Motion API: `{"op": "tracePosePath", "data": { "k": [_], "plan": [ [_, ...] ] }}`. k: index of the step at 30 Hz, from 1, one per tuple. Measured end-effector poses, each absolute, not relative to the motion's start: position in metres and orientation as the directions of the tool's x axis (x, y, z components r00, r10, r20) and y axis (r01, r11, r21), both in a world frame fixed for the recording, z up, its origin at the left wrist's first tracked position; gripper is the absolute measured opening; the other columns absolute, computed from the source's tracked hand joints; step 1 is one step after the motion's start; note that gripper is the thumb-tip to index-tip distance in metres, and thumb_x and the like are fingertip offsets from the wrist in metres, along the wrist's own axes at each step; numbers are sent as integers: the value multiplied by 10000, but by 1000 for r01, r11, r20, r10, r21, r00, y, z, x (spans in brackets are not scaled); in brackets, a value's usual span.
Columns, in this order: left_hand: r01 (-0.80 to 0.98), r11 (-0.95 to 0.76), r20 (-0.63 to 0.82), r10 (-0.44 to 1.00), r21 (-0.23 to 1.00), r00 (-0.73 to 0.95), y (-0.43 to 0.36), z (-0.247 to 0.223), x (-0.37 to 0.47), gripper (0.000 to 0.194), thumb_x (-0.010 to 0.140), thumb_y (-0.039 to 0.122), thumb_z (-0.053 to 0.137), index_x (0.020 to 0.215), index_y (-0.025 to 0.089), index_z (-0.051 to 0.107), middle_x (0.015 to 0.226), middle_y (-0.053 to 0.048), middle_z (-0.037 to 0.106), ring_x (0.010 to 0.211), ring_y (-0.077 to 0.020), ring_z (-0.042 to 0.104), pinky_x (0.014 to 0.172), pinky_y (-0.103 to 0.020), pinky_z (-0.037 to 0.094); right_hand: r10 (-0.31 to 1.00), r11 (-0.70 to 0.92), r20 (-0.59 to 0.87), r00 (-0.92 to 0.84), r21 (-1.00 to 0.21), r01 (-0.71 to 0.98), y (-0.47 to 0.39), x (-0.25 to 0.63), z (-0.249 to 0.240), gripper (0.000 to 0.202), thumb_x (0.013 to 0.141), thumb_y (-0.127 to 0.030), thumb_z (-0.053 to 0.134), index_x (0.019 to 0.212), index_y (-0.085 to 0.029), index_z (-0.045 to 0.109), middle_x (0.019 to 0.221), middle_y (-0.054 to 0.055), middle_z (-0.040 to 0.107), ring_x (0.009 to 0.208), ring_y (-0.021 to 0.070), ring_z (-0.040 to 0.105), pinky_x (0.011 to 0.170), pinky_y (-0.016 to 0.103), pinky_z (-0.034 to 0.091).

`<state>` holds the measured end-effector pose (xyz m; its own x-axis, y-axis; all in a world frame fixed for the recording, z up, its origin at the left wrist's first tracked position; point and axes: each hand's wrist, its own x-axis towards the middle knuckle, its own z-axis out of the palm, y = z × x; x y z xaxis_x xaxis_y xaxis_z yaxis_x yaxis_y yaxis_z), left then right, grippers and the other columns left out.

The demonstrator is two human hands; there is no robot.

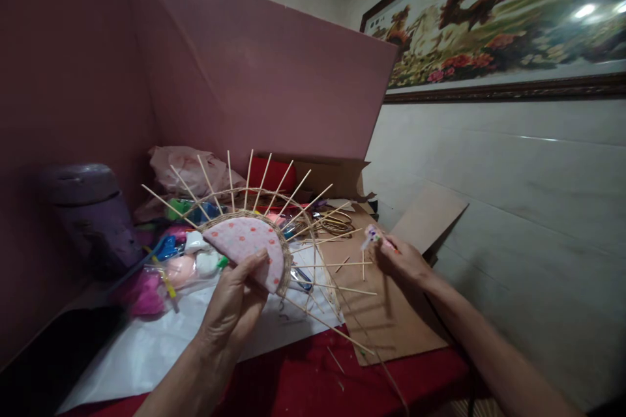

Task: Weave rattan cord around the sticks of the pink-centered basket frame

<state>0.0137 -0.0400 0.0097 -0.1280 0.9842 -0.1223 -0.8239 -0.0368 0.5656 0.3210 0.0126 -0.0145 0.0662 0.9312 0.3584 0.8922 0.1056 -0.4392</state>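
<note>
My left hand (pixel 235 303) is closed on the lower edge of a half-round craft piece (pixel 247 241), thumb on its pink dotted fabric face. Braided twine edges the curve, and several thin wooden sticks (pixel 249 169) fan outward from it. A strand of twine (pixel 313 228) arcs across the sticks, and its loose end trails down toward the red cloth. Off to the right, apart from the sticks, my right hand (pixel 403 260) is wrapped round a small patterned glue gun (pixel 375 236) with a dark cord below. Its tip points left toward the craft piece.
A cardboard sheet (pixel 391 332) and white paper (pixel 147 352) lie on the red cloth (pixel 293 378). Bags of coloured clay (pixel 180 270) and a purple flask (pixel 88 221) stand left. Behind the sticks are a blue cutter (pixel 300 279) and a twine coil (pixel 335 225). A pink panel (pixel 264 71) rises behind.
</note>
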Motion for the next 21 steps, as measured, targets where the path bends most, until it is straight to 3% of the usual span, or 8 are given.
{"op": "tracePosePath", "data": {
  "k": [3,5,6,8,10,12,15,21],
  "plan": [
    [-834,-34,-136,982,550,-130,-39,8,14,289,688,-60,562,906,119,628,741,-54,676,628,-129,638,608,-230,557,938,119,320,130,-652,749,1,322,4,392,856,-480,371,944,-144,554,576,-22,485,467,110,461,428,216,366],
    [-842,-32,-157,978,538,-138,-39,8,14,287,680,-58,567,900,116,631,716,-44,674,603,-124,634,584,-217,552,936,172,281,209,-889,424,-14,319,21,320,762,-467,568,899,-183,512,568,-70,369,416,63,342,361,171,275],
    [-843,-34,-163,976,537,-143,-38,8,14,291,674,-59,571,898,114,633,707,-40,674,592,-119,631,573,-208,548,937,207,264,230,-947,247,-23,316,30,328,702,-436,654,870,-200,502,577,-82,326,412,49,297,341,153,230],
    [-833,-38,-162,975,552,-151,-38,7,15,290,660,-57,584,892,109,637,702,-39,676,585,-115,628,562,-196,540,951,247,243,192,-969,5,-45,308,46,346,669,-422,699,891,-222,524,601,-76,319,418,41,251,318,134,165],
    [-815,-39,-144,978,578,-149,-38,7,14,275,654,-43,601,885,101,640,728,-53,682,616,-125,635,579,-206,541,991,129,125,42,-984,-121,-69,297,60,318,681,-447,688,860,-228,544,614,-59,357,421,43,259,303,129,164],
    [-801,-46,-121,982,597,-147,-38,7,14,258,649,-32,615,872,97,642,756,-64,685,643,-130,638,593,-212,540,989,-71,-48,-140,-984,-165,-92,282,66,337,688,-492,670,873,-232,559,617,-52,385,410,36,256,295,130,198],
    [-794,-69,-97,982,604,-159,-39,6,15,245,631,-23,642,839,106,645,745,-47,680,623,-110,623,581,-191,528,910,-321,-264,-319,-937,-140,-113,258,64,410,672,-545,662,910,-229,553,620,-60,396,376,8,217,271,110,154],
    [-773,-92,-51,986,628,-158,-42,6,16,256,601,38,695,840,120,651,751,-45,678,654,-132,632,617,-219,528,829,-443,-370,-419,-892,-88,-108,231,39,380,698,-509,657,833,-203,476,603,-81,369,367,-3,208,255,87,171]
  ]
}}
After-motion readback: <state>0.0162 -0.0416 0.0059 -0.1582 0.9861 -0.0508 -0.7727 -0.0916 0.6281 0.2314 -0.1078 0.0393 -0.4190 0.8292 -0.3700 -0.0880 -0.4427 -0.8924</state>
